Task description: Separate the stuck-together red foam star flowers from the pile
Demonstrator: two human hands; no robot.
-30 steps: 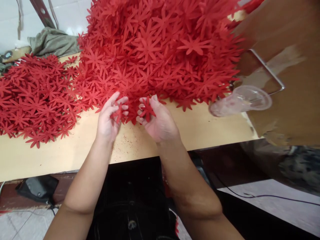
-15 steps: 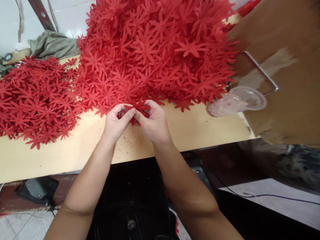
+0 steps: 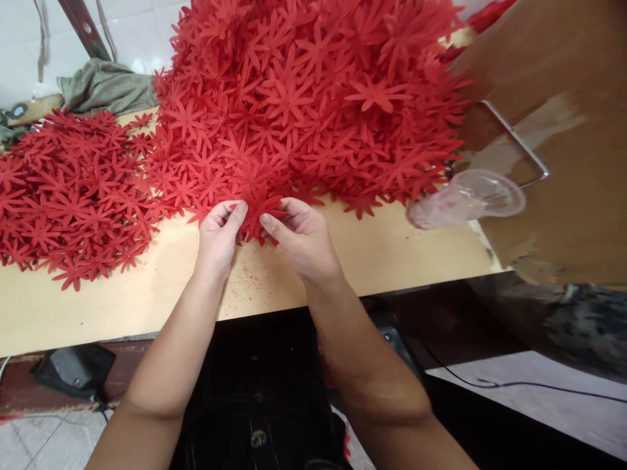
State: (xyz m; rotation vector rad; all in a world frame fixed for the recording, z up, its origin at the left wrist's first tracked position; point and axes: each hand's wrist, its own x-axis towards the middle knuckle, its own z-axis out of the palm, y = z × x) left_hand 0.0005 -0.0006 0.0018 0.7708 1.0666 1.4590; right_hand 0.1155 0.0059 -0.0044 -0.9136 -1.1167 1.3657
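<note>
Between my two hands is a red flower-shaped petal piece (image 3: 258, 212) with narrow, rounded petals. My left hand (image 3: 219, 228) pinches its left side between thumb and fingers. On the opposite side my right hand (image 3: 304, 235) grips it, the thumb on top and the fingers curled partly out of sight beneath. Whether it is one layer or several I cannot tell. Right behind my hands rises a large heap of the same red petal pieces (image 3: 294, 104). A lower pile of them (image 3: 73, 189) lies to the left.
A clear plastic cup (image 3: 470, 199) lies on its side at the right, by a brown cardboard box (image 3: 563, 143) with a metal handle. A grey-green cloth (image 3: 105, 88) sits at the back left. The wooden table's (image 3: 161, 300) front edge runs below my forearms.
My thumbs have moved apart, the left hand shifting slightly left. The red petal piece now lies flatter and more open between my hands.
</note>
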